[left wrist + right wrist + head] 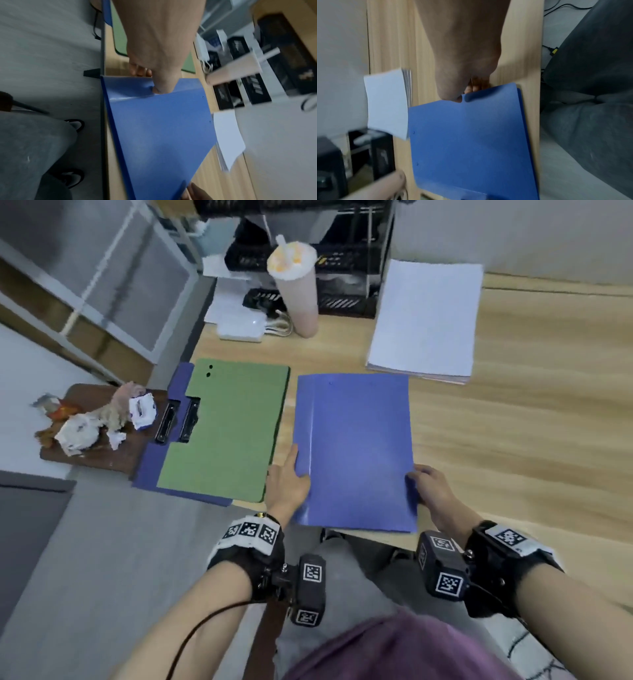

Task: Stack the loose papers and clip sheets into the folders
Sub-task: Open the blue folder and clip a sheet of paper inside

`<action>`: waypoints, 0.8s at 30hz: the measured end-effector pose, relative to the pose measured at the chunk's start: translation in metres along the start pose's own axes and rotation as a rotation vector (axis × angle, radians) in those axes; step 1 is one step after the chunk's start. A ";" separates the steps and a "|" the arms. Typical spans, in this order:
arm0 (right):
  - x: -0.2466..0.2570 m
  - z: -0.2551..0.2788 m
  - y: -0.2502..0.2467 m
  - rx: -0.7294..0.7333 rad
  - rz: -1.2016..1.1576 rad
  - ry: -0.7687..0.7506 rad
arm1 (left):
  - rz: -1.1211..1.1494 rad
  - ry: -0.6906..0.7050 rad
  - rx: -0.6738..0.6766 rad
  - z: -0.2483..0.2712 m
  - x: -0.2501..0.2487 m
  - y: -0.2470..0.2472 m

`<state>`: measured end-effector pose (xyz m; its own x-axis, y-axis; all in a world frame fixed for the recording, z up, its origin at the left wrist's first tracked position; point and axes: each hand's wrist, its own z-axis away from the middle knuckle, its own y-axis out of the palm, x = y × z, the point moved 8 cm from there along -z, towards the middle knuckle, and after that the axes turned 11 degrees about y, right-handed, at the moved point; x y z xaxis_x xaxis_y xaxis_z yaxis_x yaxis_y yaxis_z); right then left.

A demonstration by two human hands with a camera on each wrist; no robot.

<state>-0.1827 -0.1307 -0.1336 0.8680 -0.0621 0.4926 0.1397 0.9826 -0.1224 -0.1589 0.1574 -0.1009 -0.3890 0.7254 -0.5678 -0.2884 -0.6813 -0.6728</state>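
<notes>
- Left hand (287,486) grips the near-left edge of the blue folder (356,453): thumb on top of the cover, fingers curled underneath (left wrist view confirms).
- Right hand (434,487) pinches the near-right edge of the same folder, thumb over the cover, fingers tucked under.
- Blue folder is closed, sits on the wooden desk (513,440) at the near edge, bottom end overhanging slightly toward the person's lap. Right side looks lifted a bit off the desk; cover and back sheet slightly offset in the right wrist view.
- Just left of it: green folder (226,429) lying on another blue folder (150,463), both opened flat, two black clips (178,421) at their left side. They hang partly off the desk's left edge.
- Further left: brown board (99,453) with crumpled paper scraps (89,426).
- Beyond the held folder, to the right: stack of white papers (424,320), apart from the folder.
- Far side: drink cup with straw (296,285), white charger (241,328), black file rack (342,268).
</notes>
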 end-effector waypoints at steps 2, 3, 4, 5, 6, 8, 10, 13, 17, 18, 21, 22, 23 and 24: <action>-0.009 0.003 -0.042 -0.032 -0.072 -0.009 | -0.058 0.053 0.063 0.000 -0.029 0.026; -0.015 0.005 -0.061 -0.050 -0.100 -0.010 | -0.073 0.095 0.084 -0.003 -0.043 0.039; -0.022 0.006 -0.081 -0.071 -0.118 -0.007 | -0.098 0.146 0.115 -0.004 -0.060 0.054; -0.027 0.005 -0.091 -0.084 -0.123 -0.010 | -0.117 0.191 0.133 -0.007 -0.068 0.063; -0.029 0.004 -0.097 -0.089 -0.120 -0.015 | -0.142 0.223 0.150 -0.008 -0.076 0.067; -0.033 0.003 -0.111 -0.111 -0.122 -0.042 | -0.180 0.260 0.169 -0.009 -0.089 0.076; -0.032 0.007 -0.114 -0.118 -0.123 -0.060 | -0.183 0.274 0.151 -0.011 -0.090 0.076; -0.026 0.014 -0.114 -0.157 -0.157 -0.082 | -0.154 0.280 0.166 -0.008 -0.088 0.076; -0.006 0.024 -0.118 -0.193 -0.093 -0.128 | -0.173 0.255 0.218 0.003 -0.094 0.078; 0.002 0.028 -0.120 -0.189 -0.060 -0.147 | -0.186 0.244 0.238 0.003 -0.095 0.078; 0.030 0.047 -0.128 -0.199 0.055 -0.209 | -0.145 0.245 0.279 -0.004 -0.111 0.071; 0.043 0.055 -0.131 -0.212 0.095 -0.247 | -0.094 0.268 0.292 -0.006 -0.123 0.066; 0.058 0.063 -0.132 -0.226 0.142 -0.289 | -0.034 0.289 0.313 -0.006 -0.137 0.061; 0.074 0.073 -0.132 -0.230 0.195 -0.335 | 0.024 0.298 0.341 -0.005 -0.152 0.055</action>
<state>-0.1718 -0.2518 -0.0188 0.6918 0.2181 0.6884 0.1236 0.9035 -0.4104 -0.1111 0.0096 -0.0541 -0.1450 0.6714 -0.7268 -0.5738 -0.6555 -0.4910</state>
